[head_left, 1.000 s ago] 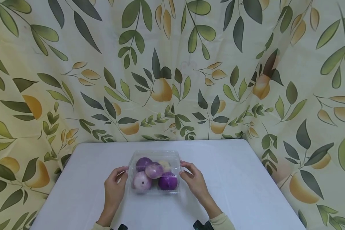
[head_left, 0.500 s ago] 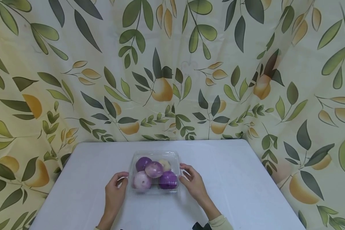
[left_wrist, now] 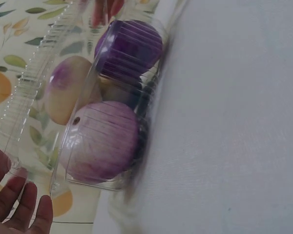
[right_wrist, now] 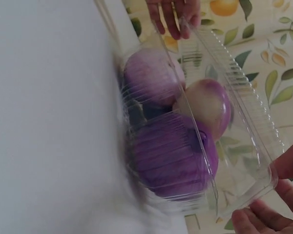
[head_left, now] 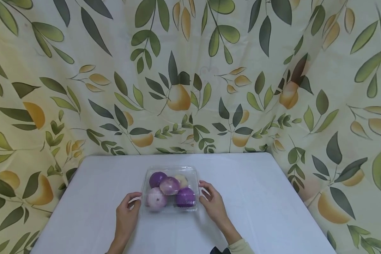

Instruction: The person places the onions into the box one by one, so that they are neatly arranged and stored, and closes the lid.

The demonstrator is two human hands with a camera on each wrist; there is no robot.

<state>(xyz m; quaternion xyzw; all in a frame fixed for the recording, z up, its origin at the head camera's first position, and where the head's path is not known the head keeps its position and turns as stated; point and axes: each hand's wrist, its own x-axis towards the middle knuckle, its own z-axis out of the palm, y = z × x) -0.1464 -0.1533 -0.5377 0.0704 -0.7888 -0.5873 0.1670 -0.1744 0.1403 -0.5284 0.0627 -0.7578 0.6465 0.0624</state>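
Observation:
A clear plastic clamshell box stands on the table with several onions inside. Purple onions surround a paler one, and another onion rests on top in the middle. My left hand pinches the lid's edge at the left side. At the right side my right hand pinches the opposite edge between thumb and fingers. Both wrist views show the lid slightly apart from the box's lower rim, above a whitish-purple onion and a deep purple onion.
A white cloth covers the table, whose far edge lies just beyond the box. Behind it hangs a curtain printed with leaves and fruit; it also runs down both sides.
Both hands have come slightly down and nearer with the lid's front edge, which sat higher a second ago. The box and onions have stayed nearly in place.

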